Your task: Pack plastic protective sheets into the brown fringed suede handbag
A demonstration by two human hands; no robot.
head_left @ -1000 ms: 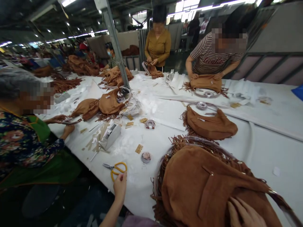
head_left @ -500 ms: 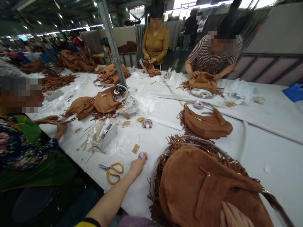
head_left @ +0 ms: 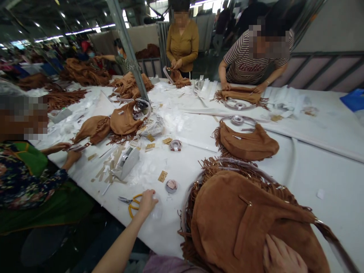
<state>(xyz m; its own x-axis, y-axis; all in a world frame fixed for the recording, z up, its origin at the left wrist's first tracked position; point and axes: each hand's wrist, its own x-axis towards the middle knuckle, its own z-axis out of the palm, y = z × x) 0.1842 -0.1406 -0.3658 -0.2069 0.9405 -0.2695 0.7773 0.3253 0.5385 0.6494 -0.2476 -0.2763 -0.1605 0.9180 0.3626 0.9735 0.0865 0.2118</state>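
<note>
A large brown suede-like fringed bag (head_left: pixel 222 212) lies in front of me at the right, its zip pull showing on the front panel. My right hand (head_left: pixel 281 256) rests on its lower face with fingers stretched out. My left hand (head_left: pixel 148 201) is over the yellow handles of the scissors (head_left: pixel 132 207), fingers curled in. Beside those fingers is a clear plastic piece (head_left: pixel 156 210); whether they grip it is hidden. A small round container (head_left: pixel 171 186) with something pinkish inside sits just right of this hand, apart from it. Above it lies a tan tag (head_left: pixel 163 176).
A second brown bag (head_left: pixel 247 142) lies beyond mine. A grey tape dispenser (head_left: pixel 127 161) and a coiled strap (head_left: pixel 175 145) stand mid-table. Co-workers handle bags at the left, far side and far right. A metal post (head_left: pixel 129 49) rises from the table.
My left hand has left the round container and moved left to the scissors' handles. The clear plastic now shows beside it. The striped-shirt person's bag looks flatter. My right hand stays on the bag.
</note>
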